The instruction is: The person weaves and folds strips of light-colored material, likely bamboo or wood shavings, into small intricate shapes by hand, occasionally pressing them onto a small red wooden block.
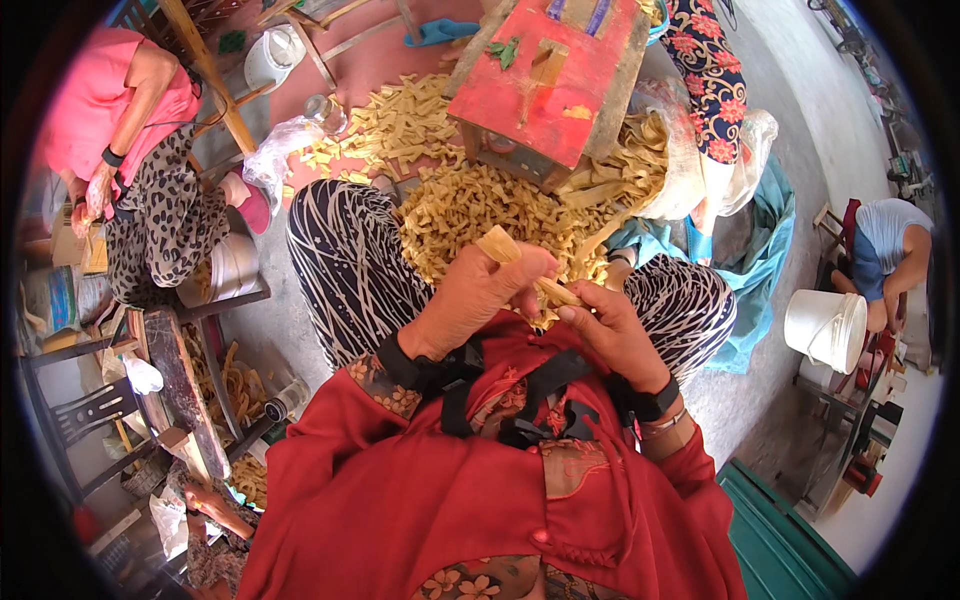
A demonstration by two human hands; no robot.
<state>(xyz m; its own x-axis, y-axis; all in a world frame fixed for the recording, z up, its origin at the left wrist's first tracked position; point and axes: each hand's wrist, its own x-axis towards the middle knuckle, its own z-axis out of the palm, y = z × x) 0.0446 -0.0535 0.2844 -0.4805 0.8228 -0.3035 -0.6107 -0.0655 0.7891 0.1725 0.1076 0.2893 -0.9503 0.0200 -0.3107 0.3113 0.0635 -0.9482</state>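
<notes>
My left hand (465, 295) is closed round a flat, yellowish-tan strip (498, 244), whose broad end sticks up past the thumb. My right hand (620, 330) pinches the narrower end of what looks like the same strip, a little to the right. The stretch between is partly covered by the left fingers. Both hands are held above my lap, in front of my red top. Beyond them lies a big heap of short, folded tan pieces (470, 215) of the same colour. I cannot tell what material the strips are.
A low red-topped table (545, 80) stands past the heap, with long strips (640, 165) beside it. Co-workers sit at left, far side and right; one in a pink top (110, 90) handles something. A white bucket (825, 330) stands at right, a dark wooden bench (180, 390) at left.
</notes>
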